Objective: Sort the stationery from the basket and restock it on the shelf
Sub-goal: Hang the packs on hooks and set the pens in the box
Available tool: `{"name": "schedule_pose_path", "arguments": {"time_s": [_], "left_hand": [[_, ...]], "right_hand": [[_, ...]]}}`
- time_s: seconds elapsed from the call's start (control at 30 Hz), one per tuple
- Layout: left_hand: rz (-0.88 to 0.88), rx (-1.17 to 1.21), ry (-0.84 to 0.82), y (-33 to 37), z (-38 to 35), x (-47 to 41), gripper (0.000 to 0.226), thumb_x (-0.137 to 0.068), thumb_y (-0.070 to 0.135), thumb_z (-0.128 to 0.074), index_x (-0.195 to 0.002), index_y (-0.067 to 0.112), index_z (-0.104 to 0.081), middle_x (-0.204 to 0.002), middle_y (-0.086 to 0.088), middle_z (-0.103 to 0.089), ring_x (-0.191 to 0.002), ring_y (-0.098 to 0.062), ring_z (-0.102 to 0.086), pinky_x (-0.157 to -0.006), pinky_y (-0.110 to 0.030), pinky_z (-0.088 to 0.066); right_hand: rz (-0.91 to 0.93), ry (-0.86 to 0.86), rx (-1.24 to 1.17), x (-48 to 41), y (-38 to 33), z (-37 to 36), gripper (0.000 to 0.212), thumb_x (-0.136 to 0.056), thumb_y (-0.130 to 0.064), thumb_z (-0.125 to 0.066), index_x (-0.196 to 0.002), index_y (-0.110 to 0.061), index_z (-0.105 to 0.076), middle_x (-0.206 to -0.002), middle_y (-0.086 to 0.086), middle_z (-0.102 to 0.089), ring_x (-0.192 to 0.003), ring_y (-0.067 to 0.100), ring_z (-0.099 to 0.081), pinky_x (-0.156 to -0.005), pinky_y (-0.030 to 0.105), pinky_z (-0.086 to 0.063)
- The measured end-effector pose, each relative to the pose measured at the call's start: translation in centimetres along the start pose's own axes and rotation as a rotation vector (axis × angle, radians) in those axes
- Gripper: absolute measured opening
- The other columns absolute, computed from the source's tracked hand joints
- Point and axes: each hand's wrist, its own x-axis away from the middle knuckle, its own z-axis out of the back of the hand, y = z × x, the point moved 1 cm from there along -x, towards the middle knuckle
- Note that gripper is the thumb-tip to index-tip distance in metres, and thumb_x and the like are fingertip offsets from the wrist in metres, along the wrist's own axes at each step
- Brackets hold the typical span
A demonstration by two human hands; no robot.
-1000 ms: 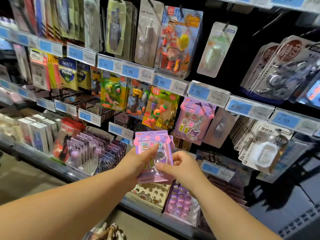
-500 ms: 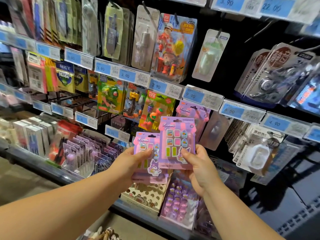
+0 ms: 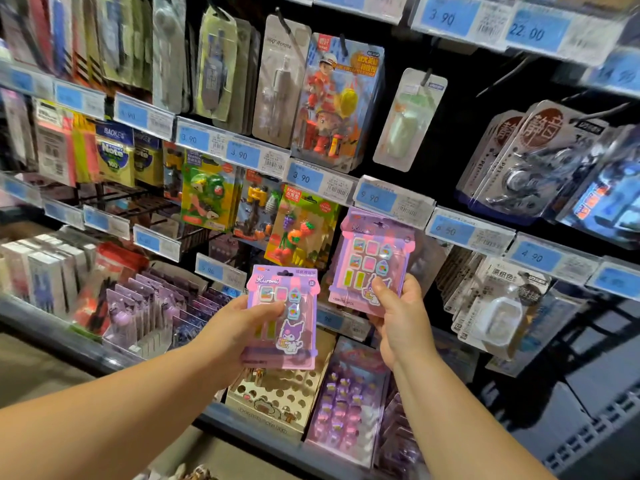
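Kuromi eraser pack (image 3: 282,317), purple-pink card with a clear blister front, upright in the left hand (image 3: 235,327): thumb laid across the front, fingers curled behind, gripped along its left edge. It is held out in front of the lower part of the shelf (image 3: 41,329), above a punched cardboard display box (image 3: 277,396); contact with the box cannot be told. A second Kuromi pack (image 3: 370,258), same design, is higher and to the right in the right hand (image 3: 398,317): pinched at its bottom edge, thumb on the front, fingers behind. Its top edge sits just beneath the 9.90 price tag (image 3: 375,197); whether it hangs on a peg or is only held up there cannot be told. The two packs are apart, with a gap between them. Just left of the raised one hangs a fruit eraser pack (image 3: 301,230) on green card. Above the price rail, a firefighter figure pack (image 3: 337,98) on a hook. Far right, correction tape packs (image 3: 540,161), blurred. Far left, yellow sticky-note packs (image 3: 114,154).
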Motion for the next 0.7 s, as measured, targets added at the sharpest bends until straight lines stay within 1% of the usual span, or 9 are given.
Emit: {"name": "schedule_pose_path", "arguments": {"time_s": [0.1, 0.27, 0.33, 0.4, 0.43, 0.5, 0.57, 0.63, 0.7], "left_hand": [[-0.013, -0.024, 0.002, -0.1, 0.5, -0.1, 0.007, -0.093, 0.013, -0.061, -0.098, 0.013, -0.066, -0.086, -0.005, -0.076, -0.064, -0.017, -0.072, -0.048, -0.028, -0.054], [-0.028, -0.048, -0.019, 0.0, 1.0, -0.4, 0.007, -0.093, 0.014, -0.061, -0.093, 0.015, -0.067, -0.087, -0.004, -0.076, -0.069, -0.019, -0.073, -0.059, -0.034, -0.057], [-0.029, -0.046, -0.028, 0.0, 1.0, -0.4, 0.007, -0.093, 0.015, -0.061, -0.095, 0.014, -0.067, -0.089, -0.005, -0.076, -0.07, -0.02, -0.073, -0.058, -0.034, -0.057], [-0.03, -0.035, -0.04, 0.1, 0.9, -0.4, 0.007, -0.093, 0.015, -0.061, -0.096, 0.014, -0.067, -0.091, -0.006, -0.076, -0.071, -0.02, -0.073, -0.055, -0.032, -0.057], [-0.031, -0.026, -0.044, 0.2, 0.8, -0.3, 0.007, -0.093, 0.014, -0.061, -0.096, 0.014, -0.067, -0.09, -0.006, -0.076, -0.07, -0.019, -0.073, -0.054, -0.031, -0.056], [-0.029, -0.017, -0.046, 0.1, 0.6, -0.1, 0.006, -0.093, 0.013, -0.061, -0.095, 0.014, -0.067, -0.086, -0.004, -0.076, -0.068, -0.018, -0.073, -0.051, -0.029, -0.056], [-0.03, -0.029, -0.057, 0.1, 0.5, 0.0, 0.007, -0.093, 0.014, -0.061, -0.097, 0.015, -0.066, -0.085, -0.002, -0.076, -0.071, -0.017, -0.073, -0.054, -0.031, -0.057], [-0.034, -0.036, -0.058, 0.1, 0.5, -0.1, 0.009, -0.092, 0.014, -0.062, -0.1, 0.016, -0.066, -0.087, -0.001, -0.076, -0.074, -0.018, -0.073, -0.06, -0.034, -0.057], [-0.036, -0.032, -0.036, 0.0, 0.5, -0.3, 0.008, -0.092, 0.015, -0.062, -0.1, 0.017, -0.066, -0.087, -0.001, -0.076, -0.074, -0.02, -0.073, -0.065, -0.036, -0.057]], "right_hand": [[0.0, 0.015, -0.003, -0.6, 0.1, -0.3, 0.018, -0.096, -0.013, -0.056, -0.104, -0.029, -0.057, -0.105, -0.006, -0.069, -0.101, 0.018, -0.066, -0.08, 0.031, -0.048], [-0.037, 0.092, 0.003, -1.6, 0.8, -0.8, 0.016, -0.095, -0.018, -0.061, -0.109, -0.022, -0.056, -0.109, -0.001, -0.068, -0.106, 0.024, -0.065, -0.095, 0.043, -0.05], [-0.073, 0.141, 0.032, -2.0, 1.0, -1.0, 0.027, -0.092, -0.026, -0.065, -0.111, -0.018, -0.048, -0.114, 0.0, -0.062, -0.108, 0.024, -0.061, -0.098, 0.045, -0.047], [-0.132, 0.204, 0.082, -2.1, 1.0, -1.0, 0.045, -0.087, -0.033, -0.07, -0.112, -0.02, -0.036, -0.115, 0.001, -0.051, -0.106, 0.022, -0.055, -0.09, 0.037, -0.044], [-0.151, 0.249, 0.135, -2.1, 0.9, -0.9, 0.05, -0.085, -0.036, -0.072, -0.111, -0.02, -0.033, -0.114, 0.002, -0.047, -0.102, 0.022, -0.052, -0.085, 0.036, -0.041], [-0.166, 0.342, 0.254, -1.6, 0.9, -0.5, 0.054, -0.081, -0.039, -0.075, -0.109, -0.017, -0.034, -0.115, 0.003, -0.038, -0.098, 0.022, -0.046, -0.08, 0.035, -0.038], [-0.128, 0.398, 0.376, -1.0, 1.1, -0.2, 0.055, -0.079, -0.04, -0.076, -0.107, -0.018, -0.035, -0.115, 0.001, -0.032, -0.098, 0.021, -0.042, -0.079, 0.035, -0.036], [-0.022, 0.374, 0.529, -0.1, 1.2, -0.1, 0.046, -0.08, -0.041, -0.073, -0.103, -0.019, -0.04, -0.108, -0.002, -0.037, -0.098, 0.021, -0.042, -0.077, 0.034, -0.036], [0.045, 0.184, 0.564, 0.6, 1.3, -0.6, 0.032, -0.083, -0.042, -0.069, -0.094, -0.018, -0.049, -0.094, -0.004, -0.049, -0.092, 0.02, -0.049, -0.071, 0.033, -0.038]]}}
